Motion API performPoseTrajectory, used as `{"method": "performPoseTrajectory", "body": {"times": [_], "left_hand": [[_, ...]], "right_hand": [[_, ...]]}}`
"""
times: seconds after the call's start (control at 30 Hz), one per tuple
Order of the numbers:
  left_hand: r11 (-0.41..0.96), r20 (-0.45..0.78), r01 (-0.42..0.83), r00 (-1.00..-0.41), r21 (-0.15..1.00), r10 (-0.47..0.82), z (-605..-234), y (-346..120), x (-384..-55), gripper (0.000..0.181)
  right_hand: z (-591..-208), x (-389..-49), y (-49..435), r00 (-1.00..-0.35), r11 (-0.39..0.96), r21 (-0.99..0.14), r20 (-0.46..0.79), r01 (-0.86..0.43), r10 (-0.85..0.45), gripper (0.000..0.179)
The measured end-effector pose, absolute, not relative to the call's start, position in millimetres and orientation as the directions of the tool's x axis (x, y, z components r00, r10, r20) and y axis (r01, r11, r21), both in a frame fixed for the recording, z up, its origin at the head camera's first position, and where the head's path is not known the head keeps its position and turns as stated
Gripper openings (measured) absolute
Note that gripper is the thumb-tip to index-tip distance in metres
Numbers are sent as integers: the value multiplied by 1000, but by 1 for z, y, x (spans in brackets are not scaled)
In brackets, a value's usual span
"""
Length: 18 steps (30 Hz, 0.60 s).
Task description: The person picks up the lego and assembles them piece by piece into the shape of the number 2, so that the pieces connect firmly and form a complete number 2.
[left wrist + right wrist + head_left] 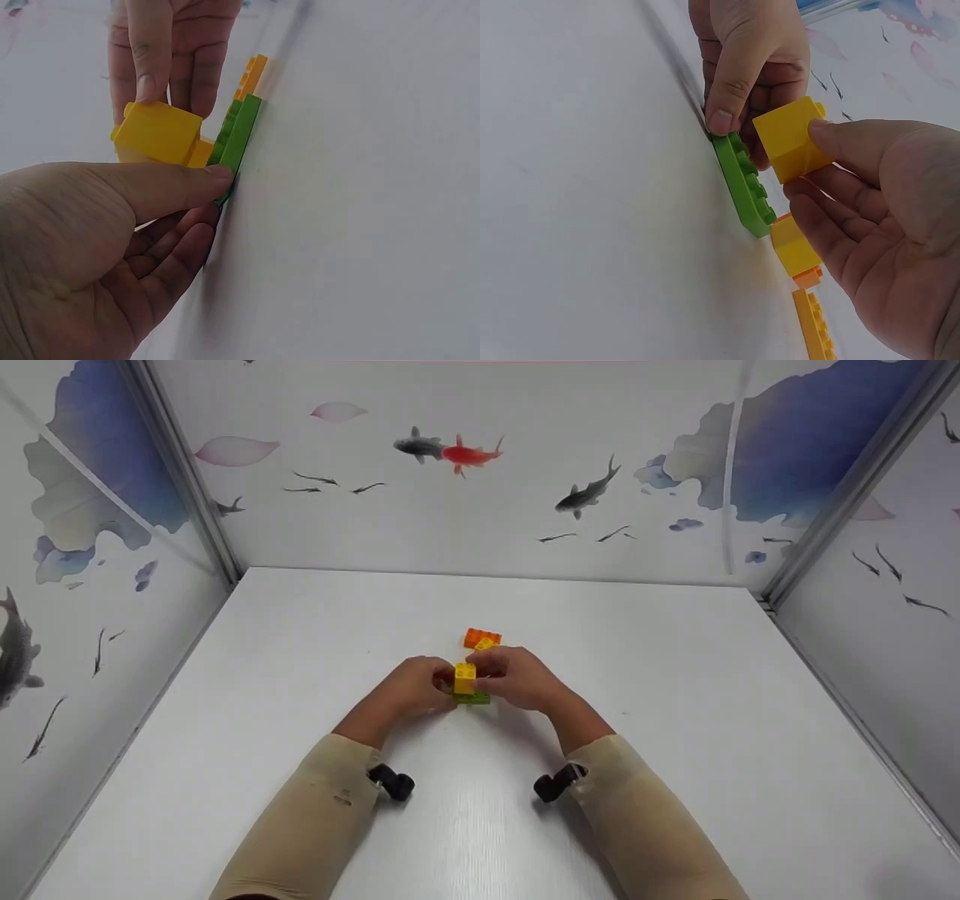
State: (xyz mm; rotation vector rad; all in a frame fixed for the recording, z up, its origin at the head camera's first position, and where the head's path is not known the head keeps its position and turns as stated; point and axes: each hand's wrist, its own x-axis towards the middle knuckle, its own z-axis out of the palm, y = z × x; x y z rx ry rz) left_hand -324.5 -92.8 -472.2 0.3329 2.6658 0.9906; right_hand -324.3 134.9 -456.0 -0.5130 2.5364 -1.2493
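Near the middle of the white table (pixel 645 780), my left hand (pixel 415 684) pinches one end of a flat green building brick (pixel 742 187) between thumb and fingers. The green brick lies on its base, studs up. My right hand (pixel 517 679) grips a tall yellow building brick (pixel 793 141) by its sides. In the right wrist view a gap shows between this yellow brick and the green studs below it. The left fingertips are partly hidden behind the bricks in the head view.
Just beyond the hands lie a second yellow brick (pixel 795 246) and an orange brick (pixel 480 637). A flat orange-yellow brick (pixel 814 322) shows low in the right wrist view. White walls (pixel 480 525) with painted fish enclose the table at the back and sides.
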Motion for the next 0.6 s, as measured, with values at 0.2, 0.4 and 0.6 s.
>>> {"method": "performPoseTrajectory", "body": {"times": [0.2,0.4,0.6], "left_hand": [[734,-192,94,-936,672,295,-471,-93,-324,41],[732,-197,88,-935,676,295,-471,-93,-323,42],[726,-199,94,-931,681,307,-469,-94,-324,41]], "right_hand": [[-460,-325,132,-894,573,-794,-88,-204,-439,37],[-463,-325,131,-894,569,-802,-105,-182,-435,37],[-463,-325,132,-896,576,-798,-112,-176,-430,39]]}}
